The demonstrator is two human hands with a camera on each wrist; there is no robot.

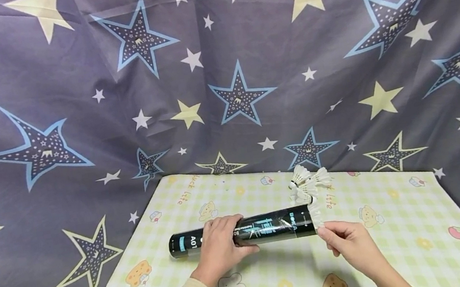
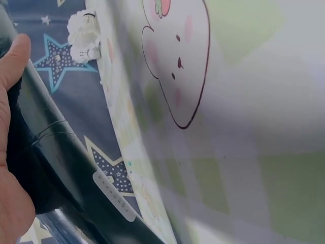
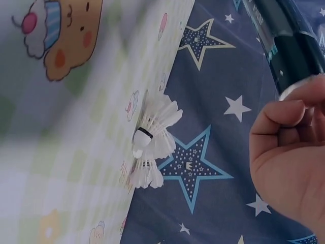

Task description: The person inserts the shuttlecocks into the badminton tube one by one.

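Left hand (image 1: pixel 220 246) grasps black tube (image 1: pixel 269 227), roughly level above bench (image 1: pixel 402 222); right hand (image 1: pixel 354 244) pinches white piece (image 1: pixel 317 215) at its end. Advise: brace tube, work piece gently, along axis.

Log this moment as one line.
left hand: grips black shuttlecock tube; right hand: pinches whitish piece at tube's end; shuttlecocks: clustered on table beyond tube

Table cover (image 1: pixel 293 265) and star-print backdrop (image 1: pixel 215 46)
Cover: pale green-and-white check, printed with cartoon animals, flowers and strawberries. Backdrop: dark cloth, slightly creased, bearing white, yellow and blue-edged stars; hangs behind the cover's far edge.
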